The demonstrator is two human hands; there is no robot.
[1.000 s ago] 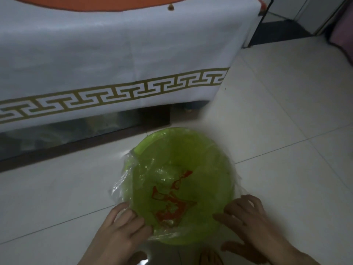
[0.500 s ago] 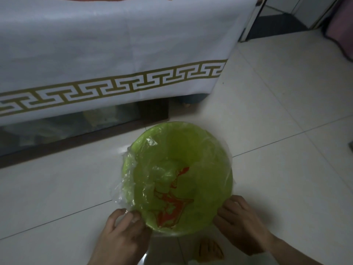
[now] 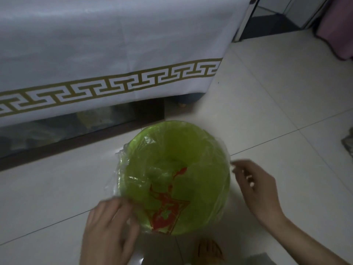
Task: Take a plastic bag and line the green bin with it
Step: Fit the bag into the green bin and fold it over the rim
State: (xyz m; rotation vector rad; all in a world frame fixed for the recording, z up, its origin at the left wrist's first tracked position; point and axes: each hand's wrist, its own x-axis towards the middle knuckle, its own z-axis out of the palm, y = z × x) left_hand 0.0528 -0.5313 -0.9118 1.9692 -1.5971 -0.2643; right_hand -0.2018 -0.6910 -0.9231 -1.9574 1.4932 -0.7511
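The green bin [image 3: 200,138] stands on the tiled floor below me, seen from above. A clear plastic bag [image 3: 168,207] with a red print lies inside it, its edge folded over the rim on the left and right. My left hand [image 3: 110,228] is at the bin's near-left rim, fingers curled on the bag's edge. My right hand [image 3: 256,186] is at the right side of the rim, thumb and fingers pinched on a bit of the bag's film. Both hands are motion-blurred.
A table draped with a white cloth [image 3: 114,54] with a gold key-pattern border stands just behind the bin. My bare foot [image 3: 208,251] is on the floor close to the bin's near side. Pink fabric [image 3: 336,25] hangs at the far right.
My right hand has moved from the near-right rim up along the right side. My left hand has stayed at the near-left rim, shifting slightly. The bin has barely moved.
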